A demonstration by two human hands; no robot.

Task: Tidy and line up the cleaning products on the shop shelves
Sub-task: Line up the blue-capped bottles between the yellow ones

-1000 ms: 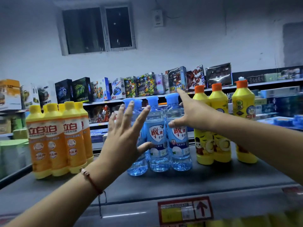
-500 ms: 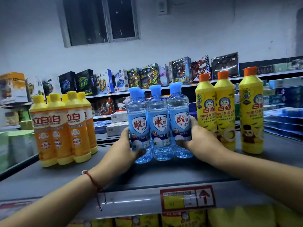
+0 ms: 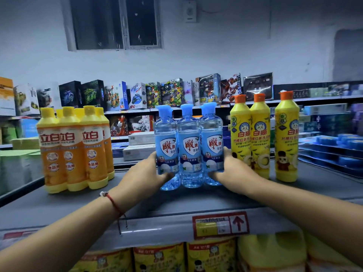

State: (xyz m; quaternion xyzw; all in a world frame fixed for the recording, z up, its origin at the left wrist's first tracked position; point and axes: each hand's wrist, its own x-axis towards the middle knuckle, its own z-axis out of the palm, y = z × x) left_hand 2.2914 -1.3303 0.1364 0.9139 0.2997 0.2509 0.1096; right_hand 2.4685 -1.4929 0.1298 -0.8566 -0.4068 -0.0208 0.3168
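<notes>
A tight group of clear blue detergent bottles (image 3: 189,146) with blue caps stands upright mid-shelf on the grey top shelf (image 3: 157,201). My left hand (image 3: 145,173) grips the left side of the group, thumb across the front of the leftmost bottle. My right hand (image 3: 230,171) grips the right side, thumb across the rightmost bottle. Left of them stands a cluster of orange bottles (image 3: 75,150) with yellow caps. To the right stand two yellow bottles (image 3: 250,136) with orange caps and a third yellow bottle (image 3: 286,138) set apart.
A price tag with a red arrow (image 3: 221,224) sits on the shelf's front edge. Yellow packs (image 3: 196,256) fill the shelf below. Toy boxes (image 3: 157,95) line a far shelf beyond, under a window. Blue packs (image 3: 339,142) lie at right.
My hands came down from spread, open poses beside the blue bottles and closed round the group's two sides. The view has moved in closer.
</notes>
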